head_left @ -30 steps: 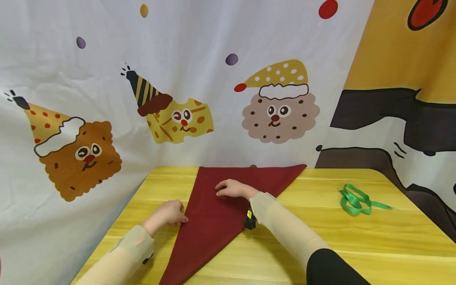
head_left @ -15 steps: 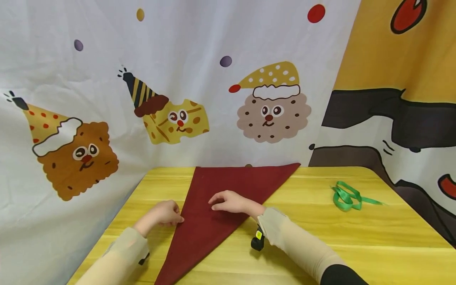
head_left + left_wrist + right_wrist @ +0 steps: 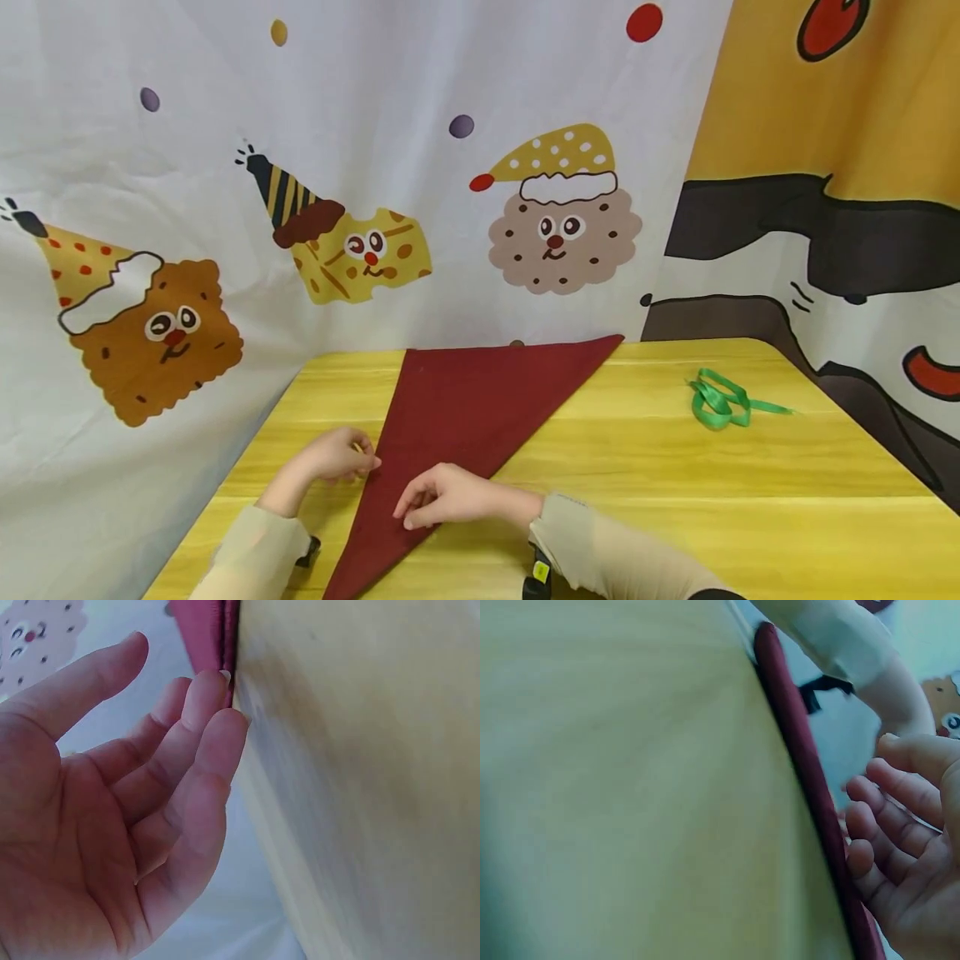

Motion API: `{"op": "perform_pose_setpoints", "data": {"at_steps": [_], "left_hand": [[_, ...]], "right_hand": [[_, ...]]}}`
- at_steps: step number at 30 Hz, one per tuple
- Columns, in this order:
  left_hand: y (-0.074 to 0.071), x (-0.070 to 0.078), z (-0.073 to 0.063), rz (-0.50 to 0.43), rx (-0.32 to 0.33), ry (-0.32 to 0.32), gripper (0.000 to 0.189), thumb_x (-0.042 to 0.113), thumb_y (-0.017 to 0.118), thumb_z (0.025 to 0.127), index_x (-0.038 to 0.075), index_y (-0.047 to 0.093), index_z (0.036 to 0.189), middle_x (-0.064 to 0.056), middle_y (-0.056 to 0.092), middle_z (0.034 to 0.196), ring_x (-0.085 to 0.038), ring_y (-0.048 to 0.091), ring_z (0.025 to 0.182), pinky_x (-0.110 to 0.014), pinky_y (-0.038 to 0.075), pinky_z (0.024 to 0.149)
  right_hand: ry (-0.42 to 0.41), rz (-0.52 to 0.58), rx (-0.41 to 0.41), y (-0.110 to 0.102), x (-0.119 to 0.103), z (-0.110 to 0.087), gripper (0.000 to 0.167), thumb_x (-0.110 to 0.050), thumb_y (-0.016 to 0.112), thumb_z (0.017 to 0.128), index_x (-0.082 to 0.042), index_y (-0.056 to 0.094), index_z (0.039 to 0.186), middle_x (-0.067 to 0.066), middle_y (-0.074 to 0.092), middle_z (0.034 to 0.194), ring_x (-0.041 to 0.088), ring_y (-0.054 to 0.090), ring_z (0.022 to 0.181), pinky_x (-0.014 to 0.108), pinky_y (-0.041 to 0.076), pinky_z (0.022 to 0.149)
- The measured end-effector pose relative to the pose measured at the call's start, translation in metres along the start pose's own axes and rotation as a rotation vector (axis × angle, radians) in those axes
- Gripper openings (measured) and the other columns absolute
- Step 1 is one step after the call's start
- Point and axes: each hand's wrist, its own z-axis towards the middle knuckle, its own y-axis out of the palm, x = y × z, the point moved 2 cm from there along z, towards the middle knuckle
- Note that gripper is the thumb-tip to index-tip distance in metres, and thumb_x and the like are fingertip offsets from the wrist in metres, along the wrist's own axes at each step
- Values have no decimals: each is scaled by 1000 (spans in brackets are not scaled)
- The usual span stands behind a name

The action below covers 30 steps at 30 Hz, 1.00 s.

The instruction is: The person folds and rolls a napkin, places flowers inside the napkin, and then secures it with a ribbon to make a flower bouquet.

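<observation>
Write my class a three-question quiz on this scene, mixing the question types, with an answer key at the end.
1. Multiple choice: What outline does the dark red cloth make on the wooden table?
A) Square
B) Triangle
C) Circle

2. True or false: The green ribbon lies apart from the cloth.

3. Short answer: In the head view, which hand is at the cloth's left edge?

Key:
1. B
2. True
3. The left hand; the right hand is by the opposite, slanting edge.
</observation>
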Motion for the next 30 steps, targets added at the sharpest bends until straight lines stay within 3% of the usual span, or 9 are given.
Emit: {"op": "perform_pose_setpoints", "data": {"at_steps": [6,12,17,21,24,30], "left_hand": [[-8,-10,-2,-105,-74,101,15,16,65,93,2,61,96,-10,62,79,-16,51,59,-28,37,48],[-13,-15,-2,-94,-300,341,18,9,62,92,-3,64,105,-13,64,86,-14,52,65,-29,43,56],[-14,-18,-4,-83,-458,470,15,6,62,92,-2,69,103,-14,67,95,-9,57,74,-28,48,64],[-15,-19,-5,-107,-514,490,12,2,63,89,-3,72,95,-16,69,87,-5,53,67,-25,47,61],[-13,-19,-4,-125,-556,484,12,0,64,87,-4,73,93,-18,69,84,-3,51,64,-23,46,60],[-9,-18,-2,-148,-614,488,12,-1,64,87,-6,73,92,-16,70,95,-5,56,73,-24,48,67]], "right_hand": [[-6,26,-42,17,-2,4,13,-9,72,87,-5,74,100,-11,68,80,-2,61,67,17,50,61],[58,61,-42,29,-3,3,13,-7,74,85,-5,74,97,-15,66,75,-2,59,60,19,50,55],[37,-107,-46,37,-5,0,13,-12,76,84,-11,77,96,-21,64,75,-7,57,60,16,49,57],[-28,-295,-49,40,-7,0,16,-17,78,83,-16,78,99,-23,61,77,-13,54,61,13,48,58],[-70,-377,-47,41,-8,0,17,-19,79,81,-18,79,98,-21,60,78,-15,51,63,10,46,59],[-126,-513,-36,44,-8,-2,16,-23,81,79,-23,79,95,-22,58,79,-20,46,69,5,41,63]]}}
